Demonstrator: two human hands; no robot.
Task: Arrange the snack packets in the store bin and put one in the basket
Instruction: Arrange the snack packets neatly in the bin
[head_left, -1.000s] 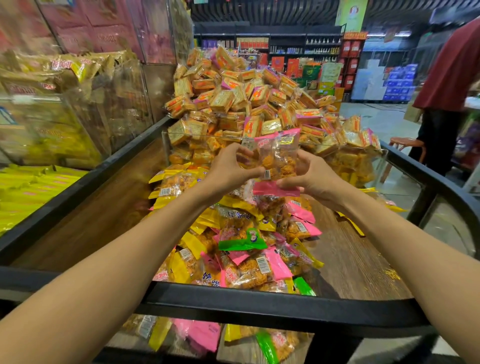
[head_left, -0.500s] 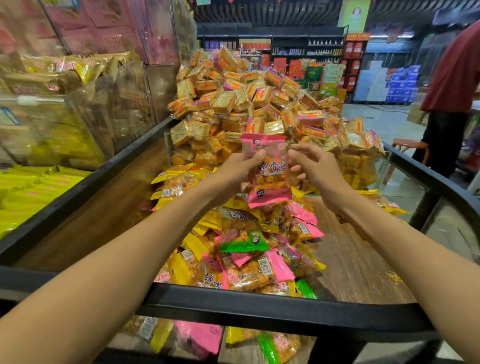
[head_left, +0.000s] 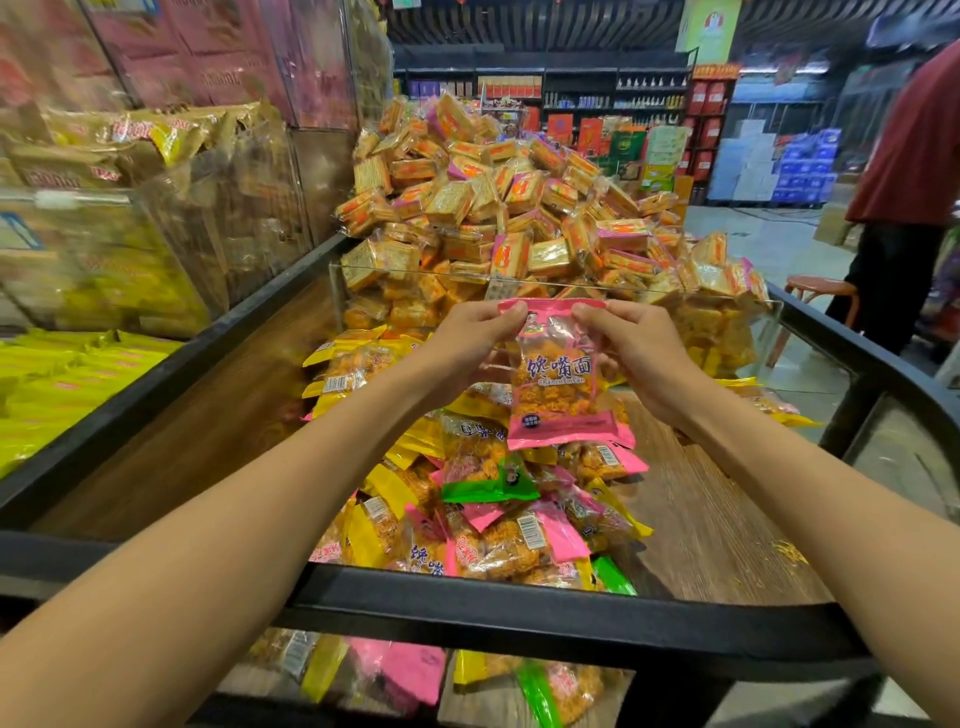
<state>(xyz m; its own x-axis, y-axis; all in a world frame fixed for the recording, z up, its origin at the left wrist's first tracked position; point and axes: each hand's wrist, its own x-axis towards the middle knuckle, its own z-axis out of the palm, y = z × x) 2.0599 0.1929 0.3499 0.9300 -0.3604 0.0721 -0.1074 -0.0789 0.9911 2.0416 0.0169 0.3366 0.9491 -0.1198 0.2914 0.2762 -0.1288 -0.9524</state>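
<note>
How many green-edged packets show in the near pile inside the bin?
2 green packets: one mid-pile, just below the pink packet held up by both hands (left hand, right hand); one at the front rim. Others may be buried.

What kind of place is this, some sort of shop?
Most likely a grocery or snack shop. A big open bin holds loose snack packets, another heap of wrapped biscuits sits behind a clear divider, and stocked shelves line the back wall.
</note>
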